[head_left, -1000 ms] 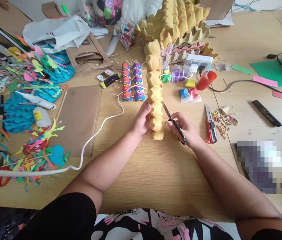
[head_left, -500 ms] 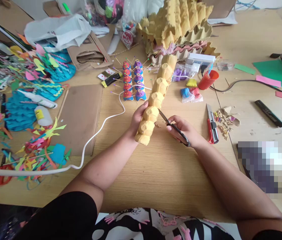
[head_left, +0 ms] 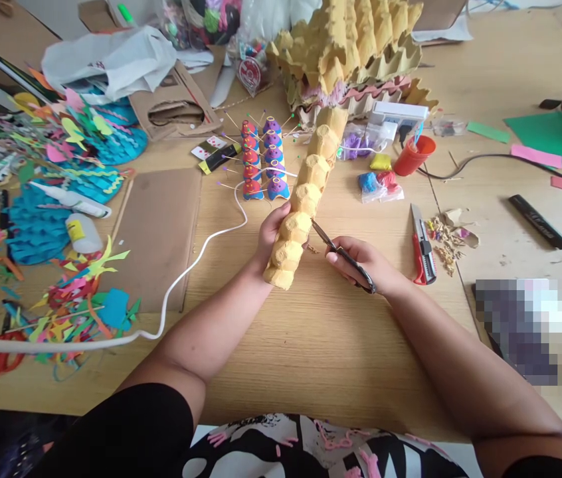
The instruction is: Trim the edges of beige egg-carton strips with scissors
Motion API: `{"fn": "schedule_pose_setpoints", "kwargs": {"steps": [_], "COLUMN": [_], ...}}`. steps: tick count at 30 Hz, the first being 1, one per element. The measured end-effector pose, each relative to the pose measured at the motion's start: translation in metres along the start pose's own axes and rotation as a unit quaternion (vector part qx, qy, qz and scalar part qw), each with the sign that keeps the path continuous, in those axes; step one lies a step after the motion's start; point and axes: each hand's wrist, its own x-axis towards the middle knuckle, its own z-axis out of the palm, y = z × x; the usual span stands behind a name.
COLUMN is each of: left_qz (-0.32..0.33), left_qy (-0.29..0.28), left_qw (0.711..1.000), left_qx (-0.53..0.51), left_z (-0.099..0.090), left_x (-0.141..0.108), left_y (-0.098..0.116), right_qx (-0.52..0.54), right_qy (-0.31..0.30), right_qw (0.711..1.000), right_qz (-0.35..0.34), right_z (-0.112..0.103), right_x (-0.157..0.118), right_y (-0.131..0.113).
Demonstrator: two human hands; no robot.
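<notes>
While the table [head_left: 261,372] is lying beneath, you are holding the yellow egg-carton strip [head_left: 307,198] aslant over its middle. It is probably handling as light and stiff but crushable, so you are best gripping its sides lightly. Your left hand [head_left: 268,238] is clasping its near half, fingers mostly hidden. Your right hand [head_left: 376,263] is gripping the scissors [head_left: 345,256], tips pointing at the strip's edge.

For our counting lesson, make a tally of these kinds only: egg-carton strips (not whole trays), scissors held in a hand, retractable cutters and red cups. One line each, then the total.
Egg-carton strips: 3 (plain yellow strip, red-topped strip, purple-topped strip)
Held scissors: 1
Retractable cutter: 1
Red cup: 1
Total: 6
</notes>
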Motion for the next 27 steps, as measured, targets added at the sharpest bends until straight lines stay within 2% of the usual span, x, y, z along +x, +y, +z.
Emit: {"fn": "schedule_pose_setpoints", "kwargs": {"steps": [18, 27], "left_qz": [0.004, 0.004], "left_qy": [-0.016, 0.006], "left_qw": [1.0, 1.0], "left_qx": [-0.011, -0.016], "left_z": [-0.0018, 0.0029], "left_x": [-0.0012, -0.0033], "left_y": [-0.0025, -0.0015], "right_qx": [-0.031, -0.034], "right_qy": [0.024, 0.012], "right_qw": [0.999, 0.999], "right_qz": [-0.022, -0.027], "right_z": [0.0053, 0.0026], "right_x": [-0.0011, -0.0009], "right_y": [-0.0056, -0.0022]}}
